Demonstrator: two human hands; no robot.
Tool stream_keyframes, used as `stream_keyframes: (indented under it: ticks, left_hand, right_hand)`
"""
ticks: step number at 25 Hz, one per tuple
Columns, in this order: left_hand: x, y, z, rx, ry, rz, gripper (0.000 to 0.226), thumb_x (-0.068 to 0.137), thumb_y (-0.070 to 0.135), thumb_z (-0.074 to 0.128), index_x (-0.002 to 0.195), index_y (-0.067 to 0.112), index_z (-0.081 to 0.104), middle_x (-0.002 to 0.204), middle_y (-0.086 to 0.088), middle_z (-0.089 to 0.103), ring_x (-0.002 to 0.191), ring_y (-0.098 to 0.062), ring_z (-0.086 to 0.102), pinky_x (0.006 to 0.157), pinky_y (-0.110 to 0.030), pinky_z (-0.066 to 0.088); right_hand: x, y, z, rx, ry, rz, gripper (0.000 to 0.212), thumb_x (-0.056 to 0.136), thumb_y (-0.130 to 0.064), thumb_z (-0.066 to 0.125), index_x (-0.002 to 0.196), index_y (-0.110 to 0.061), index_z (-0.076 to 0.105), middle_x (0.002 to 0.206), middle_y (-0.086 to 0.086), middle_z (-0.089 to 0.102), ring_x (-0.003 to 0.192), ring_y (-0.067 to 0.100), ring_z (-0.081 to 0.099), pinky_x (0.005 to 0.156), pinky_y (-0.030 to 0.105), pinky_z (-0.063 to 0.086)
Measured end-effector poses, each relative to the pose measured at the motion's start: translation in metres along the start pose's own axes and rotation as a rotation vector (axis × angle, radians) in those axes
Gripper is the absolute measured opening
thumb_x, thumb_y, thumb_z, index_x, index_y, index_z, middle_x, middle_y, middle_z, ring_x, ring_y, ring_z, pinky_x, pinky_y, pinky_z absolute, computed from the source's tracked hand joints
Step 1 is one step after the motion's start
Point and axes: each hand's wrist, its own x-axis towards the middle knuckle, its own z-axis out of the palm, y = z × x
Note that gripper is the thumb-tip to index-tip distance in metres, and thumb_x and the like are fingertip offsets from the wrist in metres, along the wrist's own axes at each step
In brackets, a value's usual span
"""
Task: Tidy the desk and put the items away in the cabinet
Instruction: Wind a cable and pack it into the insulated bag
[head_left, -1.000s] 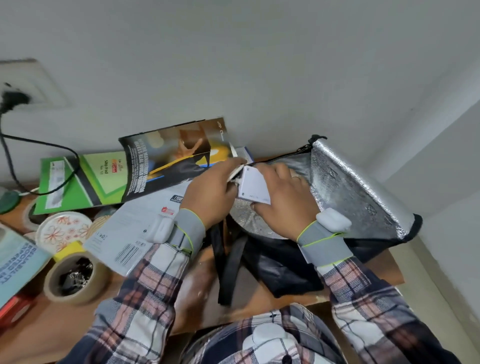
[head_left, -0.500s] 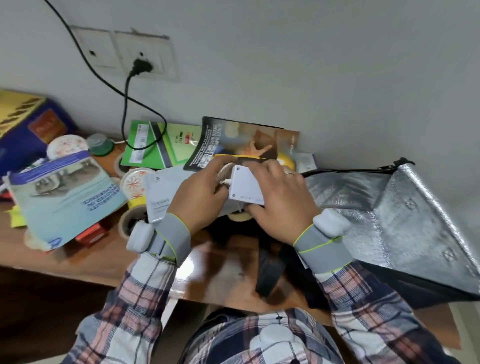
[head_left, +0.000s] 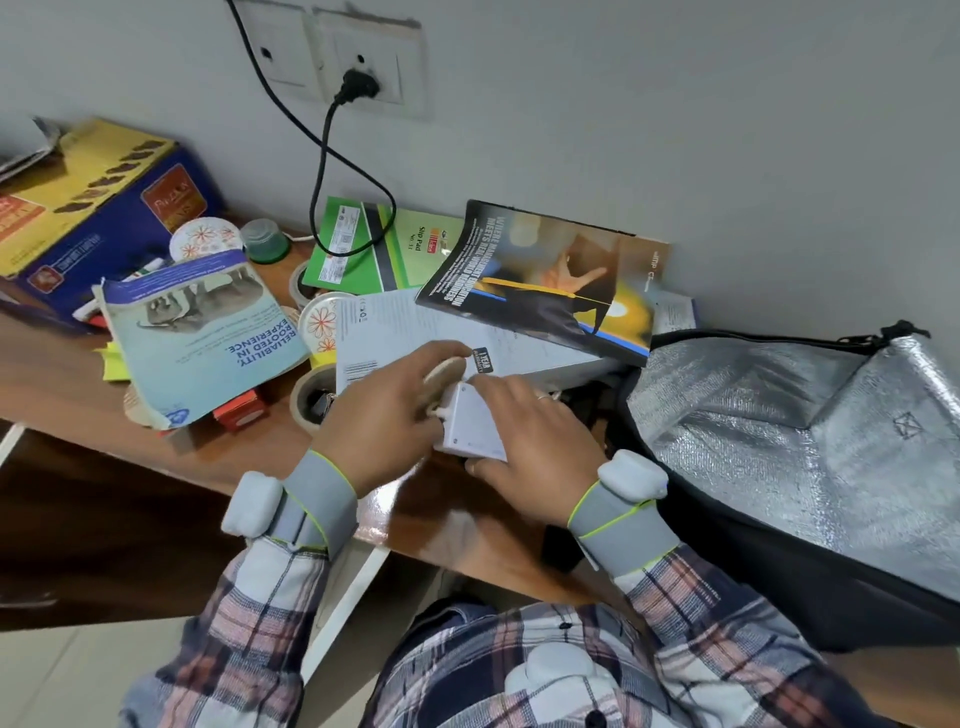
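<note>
Small white box (head_left: 475, 423): right in the middle of things, held tilted over the near edge of the wooden desk (head_left: 156, 441), flat face up.
Right hand (head_left: 535, 452): fingers spread over the box's top face and thumb tucked under its near edge, so it's a proper grasp.
Left hand (head_left: 387, 410): pressed up against the box's left side, fingers curled over a pale round object (head_left: 445, 370). I can't tell what that is from here.
Right of the box: a silver-lined bag (head_left: 779, 415), black outside, lies open on the desk, near the right wrist.
Just beyond the box: a white printed sheet (head_left: 384, 327), and on its far corner a dark magazine (head_left: 545, 280) leaning towards the wall.
Beyond and left of the box: a green slip pad (head_left: 363, 244) against the wall.
Left of the box: a tape roll (head_left: 311, 395) close by, then a blue brochure (head_left: 208, 322) sprawled over small clutter.
Far left of the box: a blue-and-yellow carton (head_left: 88, 208) on the desk.
High beyond the box: a wall socket (head_left: 363, 67) with a black cable (head_left: 322, 171) plugged in, looping down over the slip pad.
Wrists: grey bands, each with a white pod, and plaid sleeves behind them.
</note>
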Motion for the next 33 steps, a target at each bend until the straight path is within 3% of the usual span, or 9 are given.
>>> stream_keyframes:
  ticks: [4,7,10,16,23,27,30,33]
  left_hand:
    - [-0.017,-0.001,0.033,0.219,-0.001,0.144,0.069,0.072,0.003,0.058,0.135,0.029,0.051,0.128,0.003,0.056,0.110,-0.028,0.050,0.086,-0.035,0.043]
    - [-0.027,-0.004,0.064,0.320,-0.025,0.044,0.068,0.076,0.009,0.054,0.141,0.025,0.044,0.131,-0.002,0.049,0.109,-0.030,0.050,0.084,-0.040,0.047]
    - [-0.034,-0.009,0.092,0.415,-0.118,-0.106,0.073,0.082,0.011,0.051,0.150,0.025,0.028,0.144,-0.006,0.035,0.117,-0.032,0.040,0.094,-0.039,0.039]
    - [-0.035,-0.009,0.104,0.473,-0.134,-0.139,0.092,0.081,0.031,0.060,0.156,0.028,0.006,0.158,-0.012,0.012,0.136,-0.032,0.023,0.110,-0.045,0.033]
    - [-0.035,-0.012,0.099,0.481,-0.056,-0.132,0.099,0.073,0.042,0.071,0.154,0.033,0.013,0.152,-0.008,0.023,0.136,-0.031,0.026,0.108,-0.041,0.034]
    - [-0.035,-0.015,0.093,0.485,-0.042,-0.148,0.110,0.058,0.049,0.079,0.149,0.036,0.019,0.143,-0.005,0.029,0.123,-0.029,0.036,0.101,-0.038,0.037]
    - [-0.037,-0.010,0.086,0.495,-0.038,-0.138,0.112,0.054,0.056,0.080,0.147,0.037,0.021,0.136,-0.001,0.031,0.117,-0.026,0.038,0.095,-0.038,0.038]
    - [-0.031,0.002,0.074,0.461,0.006,-0.082,0.105,0.057,0.056,0.079,0.146,0.032,0.029,0.131,-0.002,0.038,0.117,-0.028,0.040,0.094,-0.040,0.038]
  right_hand:
    - [-0.007,0.013,0.026,-0.001,-0.076,-0.001,0.075,0.080,-0.043,0.069,0.142,-0.023,0.031,0.132,0.004,0.042,0.123,0.031,0.045,0.100,0.040,0.034]
    - [-0.012,0.028,0.042,-0.058,-0.097,0.027,0.075,0.080,-0.041,0.067,0.144,-0.027,0.030,0.135,0.003,0.041,0.125,0.030,0.042,0.105,0.040,0.030]
    - [-0.020,0.035,0.057,-0.136,-0.051,0.036,0.067,0.082,-0.033,0.061,0.142,-0.032,0.032,0.132,0.001,0.044,0.124,0.028,0.041,0.107,0.039,0.024]
    - [-0.023,0.040,0.057,-0.131,0.005,0.095,0.069,0.078,-0.028,0.059,0.142,-0.031,0.034,0.137,0.001,0.040,0.133,0.027,0.032,0.115,0.044,0.015]
    - [-0.026,0.040,0.051,-0.141,-0.032,0.101,0.074,0.076,-0.032,0.065,0.143,-0.033,0.033,0.144,0.002,0.031,0.144,0.026,0.017,0.117,0.050,0.006]
    - [-0.027,0.038,0.048,-0.121,-0.035,0.096,0.072,0.078,-0.038,0.065,0.143,-0.033,0.033,0.147,0.001,0.029,0.144,0.025,0.015,0.118,0.049,0.005]
    - [-0.025,0.032,0.039,-0.061,-0.015,0.081,0.068,0.081,-0.044,0.064,0.141,-0.031,0.037,0.147,0.000,0.031,0.143,0.025,0.019,0.119,0.046,0.009]
    - [-0.023,0.023,0.025,0.006,0.030,0.068,0.057,0.085,-0.044,0.060,0.137,-0.029,0.044,0.141,-0.002,0.038,0.136,0.025,0.029,0.114,0.040,0.022]
